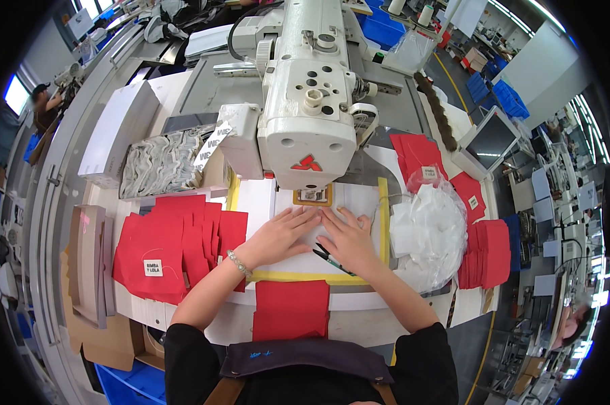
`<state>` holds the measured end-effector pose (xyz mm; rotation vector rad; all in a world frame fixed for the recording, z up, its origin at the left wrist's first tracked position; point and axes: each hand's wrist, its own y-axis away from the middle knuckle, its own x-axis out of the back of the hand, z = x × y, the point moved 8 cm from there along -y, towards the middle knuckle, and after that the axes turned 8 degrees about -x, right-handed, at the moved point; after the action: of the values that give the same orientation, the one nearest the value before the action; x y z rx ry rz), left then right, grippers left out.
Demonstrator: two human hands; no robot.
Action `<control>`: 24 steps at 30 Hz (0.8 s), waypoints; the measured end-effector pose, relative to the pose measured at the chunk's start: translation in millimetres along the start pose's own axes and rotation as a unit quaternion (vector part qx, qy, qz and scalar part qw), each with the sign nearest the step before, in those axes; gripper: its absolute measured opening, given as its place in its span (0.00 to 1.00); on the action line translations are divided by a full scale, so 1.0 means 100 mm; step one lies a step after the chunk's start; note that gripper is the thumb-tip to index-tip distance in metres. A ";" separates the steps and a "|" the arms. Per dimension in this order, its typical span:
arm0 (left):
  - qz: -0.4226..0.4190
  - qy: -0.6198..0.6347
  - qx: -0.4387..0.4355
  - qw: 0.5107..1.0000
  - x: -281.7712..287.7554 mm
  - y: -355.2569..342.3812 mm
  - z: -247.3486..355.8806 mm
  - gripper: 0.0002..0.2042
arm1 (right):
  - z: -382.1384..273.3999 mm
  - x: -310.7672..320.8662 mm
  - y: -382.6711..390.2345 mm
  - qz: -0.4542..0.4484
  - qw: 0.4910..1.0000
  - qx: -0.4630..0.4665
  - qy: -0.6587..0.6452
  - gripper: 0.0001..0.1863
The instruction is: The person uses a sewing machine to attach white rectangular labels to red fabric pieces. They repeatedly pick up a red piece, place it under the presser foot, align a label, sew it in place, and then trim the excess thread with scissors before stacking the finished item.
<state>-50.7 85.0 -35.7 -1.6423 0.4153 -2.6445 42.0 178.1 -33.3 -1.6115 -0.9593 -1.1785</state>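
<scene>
My left hand point(284, 236) lies flat, fingers stretched, on a white sheet point(251, 196) edged with yellow tape. Its fingertips are beside a small yellow-framed clamp point(312, 196) under the head of a white sewing machine point(308, 128). A pale label or patch seems to show inside the frame. My right hand point(351, 243) is at the frame's right lower side, index finger reaching forward and outer fingers bent. Dark and green thread snips point(332, 260) stick out from beneath its palm, seemingly tucked in the hand; the grip itself is hidden.
Red fabric pieces point(163, 236) are stacked at left, some with a white label. More red pieces point(291, 310) lie at the front edge and others point(484, 253) at right. A clear bag of white pieces point(430, 233) and a box of pale bundles point(163, 162) flank the machine.
</scene>
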 end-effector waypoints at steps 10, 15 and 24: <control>0.035 -0.061 0.004 0.998 -0.02 0.04 -0.06 0.36 | 0.00 -0.02 0.04 0.001 1.000 -0.005 0.000 0.29; 0.045 -0.099 0.000 0.994 -0.01 0.02 -0.10 0.38 | 0.04 -0.04 -0.01 0.010 1.000 0.005 0.010 0.28; 0.014 -0.114 0.028 0.993 -0.05 0.01 -0.22 0.41 | -0.01 -0.05 -0.04 0.005 1.000 0.000 -0.007 0.28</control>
<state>-68.2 90.0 -49.8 -1.8777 0.3506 -2.3872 36.6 177.9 -37.6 -1.6241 -0.9589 -1.1609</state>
